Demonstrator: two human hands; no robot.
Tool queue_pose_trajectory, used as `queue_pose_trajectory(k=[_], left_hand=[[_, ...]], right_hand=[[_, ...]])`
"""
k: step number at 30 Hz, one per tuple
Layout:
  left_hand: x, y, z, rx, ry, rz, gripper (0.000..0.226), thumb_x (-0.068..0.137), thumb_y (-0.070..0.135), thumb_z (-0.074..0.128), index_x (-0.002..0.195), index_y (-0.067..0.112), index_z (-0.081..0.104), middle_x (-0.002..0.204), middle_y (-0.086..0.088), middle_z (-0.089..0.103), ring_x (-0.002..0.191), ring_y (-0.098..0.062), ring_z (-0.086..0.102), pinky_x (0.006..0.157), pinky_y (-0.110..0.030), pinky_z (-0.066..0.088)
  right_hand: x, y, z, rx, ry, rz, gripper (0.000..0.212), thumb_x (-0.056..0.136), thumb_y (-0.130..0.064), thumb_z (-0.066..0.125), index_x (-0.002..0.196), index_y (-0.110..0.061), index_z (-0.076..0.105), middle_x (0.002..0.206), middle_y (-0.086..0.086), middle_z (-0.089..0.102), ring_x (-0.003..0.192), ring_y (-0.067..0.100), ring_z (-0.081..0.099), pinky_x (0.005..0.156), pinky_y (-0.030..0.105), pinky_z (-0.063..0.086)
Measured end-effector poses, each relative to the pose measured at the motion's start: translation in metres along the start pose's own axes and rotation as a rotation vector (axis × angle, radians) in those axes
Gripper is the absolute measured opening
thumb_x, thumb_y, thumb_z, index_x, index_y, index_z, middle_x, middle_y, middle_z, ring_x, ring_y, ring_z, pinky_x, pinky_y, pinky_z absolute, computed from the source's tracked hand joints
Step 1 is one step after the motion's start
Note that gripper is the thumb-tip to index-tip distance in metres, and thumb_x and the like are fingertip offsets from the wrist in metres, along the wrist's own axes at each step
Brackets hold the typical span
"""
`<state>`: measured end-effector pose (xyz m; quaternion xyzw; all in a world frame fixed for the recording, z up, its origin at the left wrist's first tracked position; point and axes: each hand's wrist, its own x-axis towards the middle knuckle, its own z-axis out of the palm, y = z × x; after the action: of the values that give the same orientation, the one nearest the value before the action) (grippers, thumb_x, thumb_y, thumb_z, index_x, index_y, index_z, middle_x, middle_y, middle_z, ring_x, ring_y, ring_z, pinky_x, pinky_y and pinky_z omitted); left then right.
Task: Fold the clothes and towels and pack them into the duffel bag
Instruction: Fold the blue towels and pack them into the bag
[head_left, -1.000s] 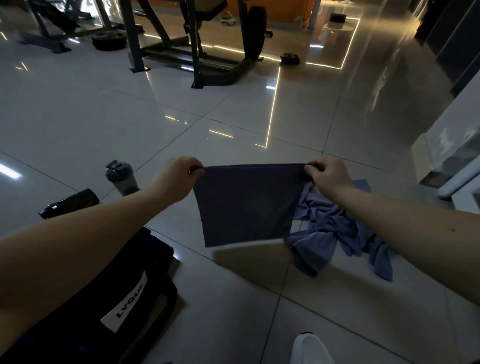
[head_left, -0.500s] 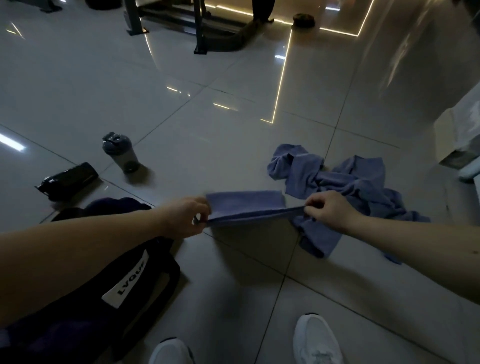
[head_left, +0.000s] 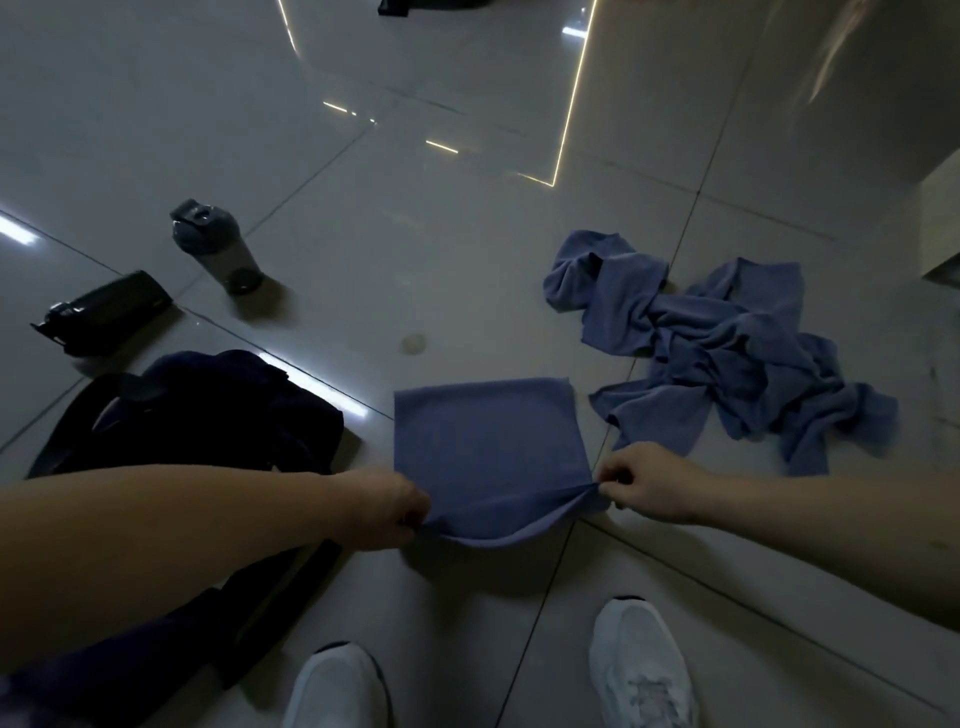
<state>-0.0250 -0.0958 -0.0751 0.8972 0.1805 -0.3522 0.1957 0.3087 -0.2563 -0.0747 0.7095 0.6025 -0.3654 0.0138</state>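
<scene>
A folded blue towel (head_left: 488, 447) lies mostly flat on the tiled floor in front of me. My left hand (head_left: 384, 512) pinches its near left corner and my right hand (head_left: 647, 486) pinches its near right corner, so the near edge hangs slightly raised between them. A crumpled heap of blue cloth (head_left: 727, 343) lies on the floor to the right of the towel. The dark duffel bag (head_left: 202, 421) sits at the left, partly hidden by my left forearm.
A grey shaker bottle (head_left: 218, 247) stands on the floor at the upper left, with a black bottle (head_left: 104, 312) lying beside it. My two white shoes (head_left: 641, 670) are at the bottom edge. A pale cabinet corner (head_left: 943, 223) stands at the right.
The towel was held up spread in the air, then lowered; now most of it lies flat on the floor, with both hands still pinching its near corners. The camera has tilted down.
</scene>
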Motion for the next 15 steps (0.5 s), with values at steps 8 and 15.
queue_pose_trajectory(k=[8,15], left_hand=[[0.035,-0.054,-0.002,-0.159,0.301,-0.272,0.019,0.098,0.034,0.047,0.107,0.021,0.056,0.110,-0.006,0.067,0.099,-0.032,0.063,0.080,-0.036,0.050],[0.058,-0.082,-0.022,-0.414,0.511,-0.363,0.020,0.082,0.034,0.041,0.088,0.020,0.055,0.091,-0.003,0.064,0.082,-0.031,0.061,0.070,-0.037,0.051]], right_hand=[[0.049,0.014,0.002,0.198,0.231,0.153,0.020,0.099,-0.020,0.058,0.080,-0.018,0.065,0.079,-0.002,0.064,0.076,0.017,0.058,0.068,0.036,0.045],[0.100,-0.004,-0.005,0.522,0.439,0.236,0.031,0.096,-0.010,0.055,0.068,-0.017,0.045,0.066,0.002,0.047,0.063,0.017,0.042,0.058,0.034,0.032]])
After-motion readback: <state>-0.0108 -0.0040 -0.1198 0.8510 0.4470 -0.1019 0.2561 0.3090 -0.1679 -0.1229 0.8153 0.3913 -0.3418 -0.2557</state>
